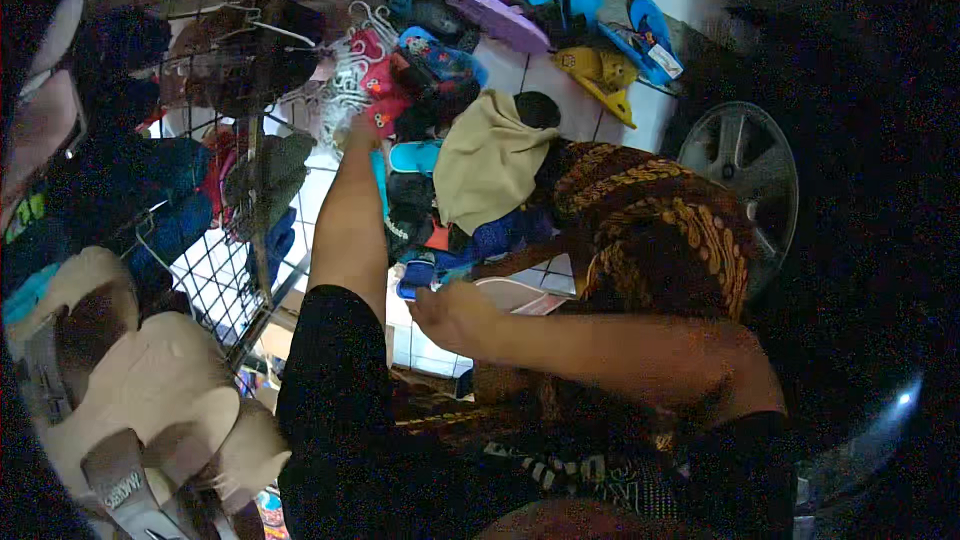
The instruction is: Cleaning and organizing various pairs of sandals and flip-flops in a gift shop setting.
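My left hand [361, 133] reaches forward to a heap of white plastic hangers [345, 94], some bearing red footwear [381, 82]. Its fingers blend into the heap, so their grip cannot be made out. Lower and to the right, my right hand [454, 315] has its fingertips curled at a small blue slipper [417, 276] and seems to pinch its edge. Just beyond that hand lies a pale sandal with a pink strap [517, 296]. A beige cloth [487, 157] covers part of the footwear pile, near dark and turquoise slippers [415, 157].
A black wire grid rack [225, 292] hung with footwear stands on the left. Beige sandals [161, 367] fill the lower left. Lilac clogs [499, 19], a yellow sandal [600, 75] and blue slippers [652, 37] lie on white floor tiles. Brown batik fabric [652, 217] covers my leg beside a wheel-shaped cover [742, 172].
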### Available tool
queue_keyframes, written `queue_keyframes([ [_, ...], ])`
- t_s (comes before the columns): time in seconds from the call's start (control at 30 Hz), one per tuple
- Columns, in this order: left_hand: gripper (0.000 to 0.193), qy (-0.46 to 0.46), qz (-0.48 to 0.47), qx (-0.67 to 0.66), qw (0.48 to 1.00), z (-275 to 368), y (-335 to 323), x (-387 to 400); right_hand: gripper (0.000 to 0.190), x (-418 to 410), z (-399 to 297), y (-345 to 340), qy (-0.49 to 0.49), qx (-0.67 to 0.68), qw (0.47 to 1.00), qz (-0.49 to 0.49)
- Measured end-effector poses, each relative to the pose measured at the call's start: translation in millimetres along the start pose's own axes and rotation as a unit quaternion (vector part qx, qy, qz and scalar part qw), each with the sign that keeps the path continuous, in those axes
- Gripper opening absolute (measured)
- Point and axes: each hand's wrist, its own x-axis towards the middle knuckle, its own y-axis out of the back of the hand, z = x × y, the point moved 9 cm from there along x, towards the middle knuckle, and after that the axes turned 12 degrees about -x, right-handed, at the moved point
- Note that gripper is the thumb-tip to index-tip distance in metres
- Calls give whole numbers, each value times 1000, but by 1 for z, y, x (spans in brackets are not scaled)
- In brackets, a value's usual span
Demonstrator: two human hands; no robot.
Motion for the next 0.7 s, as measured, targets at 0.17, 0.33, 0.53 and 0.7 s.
queue_keyframes([
  [0.17, 43, 86, 80, 72, 990, -41, 68, -37, 28, 3, -16, 9, 0, 15, 999, -52],
  [0.33, 37, 126, 130, 5, 983, 36, 84, -115, 21, -8, 5, -17, 101, -221, 962, -121],
  [0.53, 25, 59, 249, 70, 964, 74, 132, -160, 17, -7, 19, -59, 180, -313, 932, 14],
  [0.7, 26, -85, 326, 0, 942, 58, 166, -223, 38, 5, -21, -11, 282, -179, 936, 113],
])
